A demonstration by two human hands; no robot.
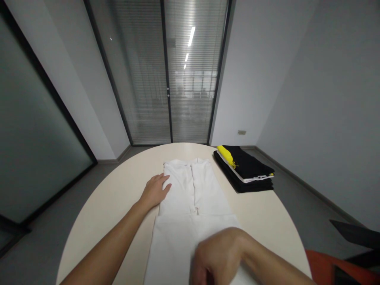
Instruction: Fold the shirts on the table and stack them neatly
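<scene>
A white garment [178,233] lies flat and lengthwise on the round table, with a seam across it and a line of folded edges down the middle of its far part. My left hand [156,190] rests at the garment's left edge near its far end, fingers apart and thumb on the cloth. Over the near part of the garment, at the bottom of the view, is my right hand [219,255]. It is bent down at the wrist with fingers curled, blurred by motion. Its fingertips are cut off by the frame, so whether it grips the cloth is hidden.
A stack of folded black clothes [252,164], with yellow and white pieces among them, sits on the table's [118,198] right side. An orange-red chair [329,269] stands at the lower right. Glass doors with blinds [190,111] are beyond the table.
</scene>
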